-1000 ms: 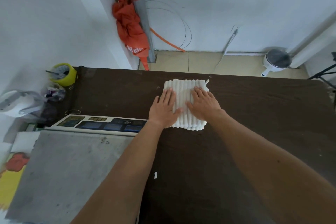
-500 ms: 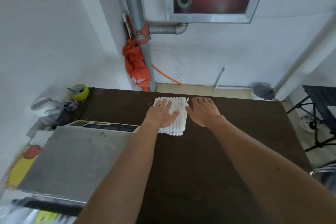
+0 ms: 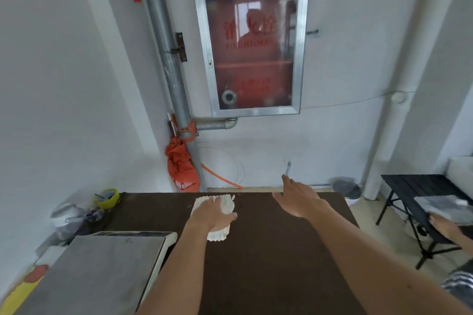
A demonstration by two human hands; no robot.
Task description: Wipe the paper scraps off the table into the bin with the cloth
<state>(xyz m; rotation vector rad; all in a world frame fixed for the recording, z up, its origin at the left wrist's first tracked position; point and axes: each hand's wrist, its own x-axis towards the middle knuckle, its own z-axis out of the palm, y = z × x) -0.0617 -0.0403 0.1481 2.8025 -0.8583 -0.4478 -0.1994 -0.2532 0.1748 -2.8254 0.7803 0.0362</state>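
A white ribbed cloth [image 3: 223, 206] lies on the dark brown table [image 3: 268, 250] near its far edge. My left hand [image 3: 211, 216] rests flat on the cloth with its fingers straight. My right hand [image 3: 298, 198] hovers to the right of the cloth with its fingers spread, off the cloth and near the far edge. A white bin [image 3: 345, 188] with a grey lid stands on the floor beyond the table's far right corner. No paper scraps show on the table.
A grey slab [image 3: 92, 273] covers the table's left side. A yellow tape roll [image 3: 107, 197] and a white jug [image 3: 65, 215] sit at the far left. A black folding table [image 3: 419, 188] stands at the right, where another person's hand [image 3: 445, 226] shows.
The camera has tilted up. My right hand has lifted off the cloth and moved right toward the far edge. My left hand stays on the cloth.
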